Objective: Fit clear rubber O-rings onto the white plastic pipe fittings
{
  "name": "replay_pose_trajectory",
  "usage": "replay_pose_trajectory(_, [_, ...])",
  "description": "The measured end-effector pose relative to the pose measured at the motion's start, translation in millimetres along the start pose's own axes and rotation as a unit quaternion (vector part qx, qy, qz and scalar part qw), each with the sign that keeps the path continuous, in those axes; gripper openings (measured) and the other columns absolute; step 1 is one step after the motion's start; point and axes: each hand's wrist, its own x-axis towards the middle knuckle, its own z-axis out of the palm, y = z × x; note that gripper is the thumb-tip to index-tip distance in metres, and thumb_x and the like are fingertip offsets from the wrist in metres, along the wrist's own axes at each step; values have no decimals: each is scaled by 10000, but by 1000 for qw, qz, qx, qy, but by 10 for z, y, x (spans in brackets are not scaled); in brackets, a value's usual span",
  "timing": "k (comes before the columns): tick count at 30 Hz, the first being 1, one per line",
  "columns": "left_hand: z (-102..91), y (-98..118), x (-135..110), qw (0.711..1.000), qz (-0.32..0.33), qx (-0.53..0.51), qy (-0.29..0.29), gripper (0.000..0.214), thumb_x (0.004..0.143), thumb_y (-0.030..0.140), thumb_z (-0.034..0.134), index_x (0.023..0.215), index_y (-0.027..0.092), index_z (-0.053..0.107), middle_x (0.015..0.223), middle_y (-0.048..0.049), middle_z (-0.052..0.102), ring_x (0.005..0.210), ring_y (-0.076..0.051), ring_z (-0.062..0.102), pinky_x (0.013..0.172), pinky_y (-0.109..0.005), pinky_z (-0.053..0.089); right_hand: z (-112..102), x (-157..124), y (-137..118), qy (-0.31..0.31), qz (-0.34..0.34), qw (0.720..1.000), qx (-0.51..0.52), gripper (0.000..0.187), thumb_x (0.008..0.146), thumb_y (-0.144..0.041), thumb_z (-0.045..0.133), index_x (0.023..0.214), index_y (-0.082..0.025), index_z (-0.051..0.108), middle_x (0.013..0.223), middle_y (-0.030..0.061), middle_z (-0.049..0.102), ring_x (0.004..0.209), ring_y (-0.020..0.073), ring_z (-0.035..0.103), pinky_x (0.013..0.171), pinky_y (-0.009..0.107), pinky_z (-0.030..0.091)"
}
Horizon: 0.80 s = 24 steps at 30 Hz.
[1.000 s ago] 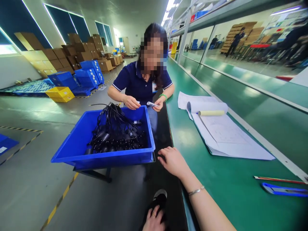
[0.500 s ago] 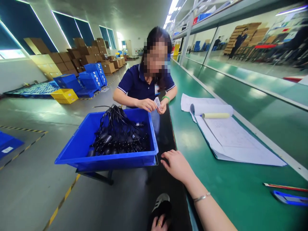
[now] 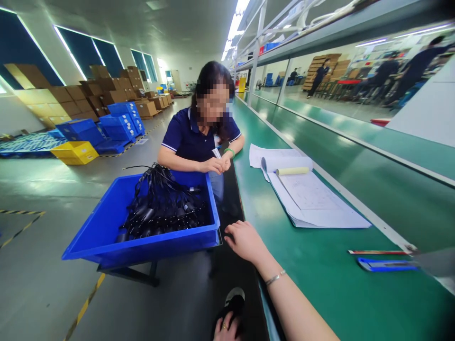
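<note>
I'm resting my right hand (image 3: pixel 244 240), loosely curled and empty, beside a blue bin (image 3: pixel 159 248) holding black cables (image 3: pixel 161 206); my left hand (image 3: pixel 227 328) is lying, fingers spread, on my leg (image 3: pixel 232 307)

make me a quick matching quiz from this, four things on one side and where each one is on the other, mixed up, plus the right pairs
Things:
1. right hand
2. black cables
3. blue cutter
4. left hand

Places:
A. beside a thin red item
B. on a dark-clad leg
C. in the blue bin
D. at the edge of the green bench

Right pairs: 1-D, 2-C, 3-A, 4-B
</note>
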Motion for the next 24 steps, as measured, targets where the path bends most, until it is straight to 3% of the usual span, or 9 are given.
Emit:
replay_pose_trajectory(3, [-112, 7, -107, 999, 41, 28, 11, 390, 880, 414, 423, 1254, 388, 532, 1475, 22, 320, 1393, -287, 187, 1124, -520, 172, -13, -15, -16, 4, -6, 1000, -8, 157, 859, -311, 550, 921, -200, 643, 848, 41, 662, 873, 194, 546, 777, 321, 320])
replay_pose_trajectory(7, [-302, 100, -267, 996, 33, 75, 20, 493, 789, 424, 526, 1272, 329, 532, 1477, -22, 318, 1391, -307, 175, 1118, -491, 181, -46, -12, -26, 1, -8, 1000, -17, 185, 846, -323, 565, 938, -185, 648, 872, 50, 668, 892, 199, 552, 797, 320, 327])
replay_pose_trajectory(12, [-460, 193, -419, 994, 40, 91, 42, 502, 780, 346, 493, 1280, 314, 525, 1479, 2, 315, 1397, -262, 169, 1124, -420, 171, -68, -7, -33, -7, -6, 1000, -26, 196, 839, -322, 567, 933, -171, 648, 873, 55, 671, 871, 199, 555, 770, 318, 332])
replay_pose_trajectory(16, [-488, 239, -438, 993, 5, 115, 33, 512, 776, 333, 492, 1286, 302, 522, 1488, -2, 295, 1403, -267, 144, 1129, -422, 143, -61, -8, -33, -2, -11, 1000, -29, 199, 836, -333, 568, 913, -168, 648, 872, 54, 671, 859, 197, 553, 767, 317, 333])
replay_pose_trajectory(24, [-452, 305, -426, 990, 14, 137, 29, 547, 781, 331, 475, 1322, 256, 491, 1487, -25, 296, 1400, -277, 144, 1126, -435, 151, -84, -13, -31, -6, -14, 999, -33, 213, 841, -339, 558, 939, -173, 648, 879, 55, 671, 877, 202, 557, 769, 317, 335])
